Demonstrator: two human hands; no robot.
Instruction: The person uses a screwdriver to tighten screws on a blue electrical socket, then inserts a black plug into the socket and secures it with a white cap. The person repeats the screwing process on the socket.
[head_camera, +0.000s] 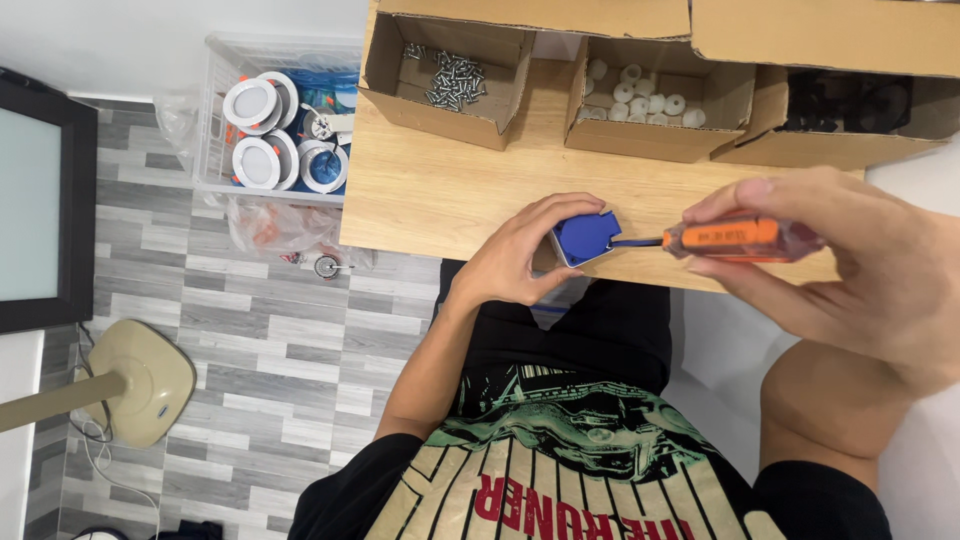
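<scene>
1. The person sits at a wooden table (430, 190); the left hand (515, 255) is closed around a small blue plastic part (585, 236) and keeps it at the near edge of the table
2. The right hand (850, 260) grips an orange-handled screwdriver (725, 238), fingers wrapped on the handle; its tip touches the side of the blue part
3. From here I judge that a screw is being driven into the part, but the screw itself is hidden, so I cannot tell how deep it sits
4. Behind, on the table, stand three open cardboard boxes: one with metal screws (452, 78), one with white round pieces (640, 98), one with black parts (850, 105)
5. On the floor to the left a clear bin (215, 120) holds round white lamp fittings (258, 160), which look assembled
6. The boxes are far from empty, so it seems much of the work remains
</scene>
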